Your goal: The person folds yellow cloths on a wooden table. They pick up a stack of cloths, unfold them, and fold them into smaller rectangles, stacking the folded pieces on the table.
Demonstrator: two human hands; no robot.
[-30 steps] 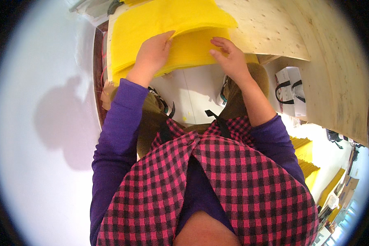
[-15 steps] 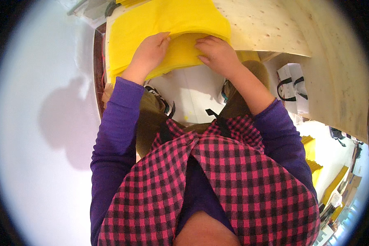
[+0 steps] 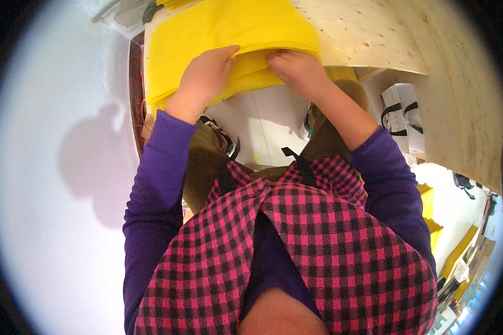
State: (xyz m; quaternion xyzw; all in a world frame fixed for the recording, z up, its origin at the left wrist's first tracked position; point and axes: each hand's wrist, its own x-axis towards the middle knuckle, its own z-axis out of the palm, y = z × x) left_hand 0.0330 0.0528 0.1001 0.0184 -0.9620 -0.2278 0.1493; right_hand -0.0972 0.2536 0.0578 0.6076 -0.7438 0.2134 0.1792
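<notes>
Bright yellow sheets of soft, cloth-like material (image 3: 229,25) lie stacked on a wooden table, with the near side drooping over the front edge. My left hand (image 3: 209,71) is closed at the near edge, its thumb and fingers pinching the upper sheet. Level with it, my right hand (image 3: 297,70) grips the same edge farther right, its fingertips partly tucked under the upper layer. Between both hands the upper edge bows up, leaving a narrow gap above the lower layers. How many layers each hand holds is hidden.
Bare plywood of the table (image 3: 369,39) extends to the right and curves round toward me. A white bag with black handles (image 3: 399,117) stands below it. More yellow stacks (image 3: 427,206) sit at the lower right. A white wall (image 3: 56,184) rises on the left.
My right hand's fingers have closed from a looser, spread pose onto the sheet edge. The left hand has shifted slightly to the right along the edge.
</notes>
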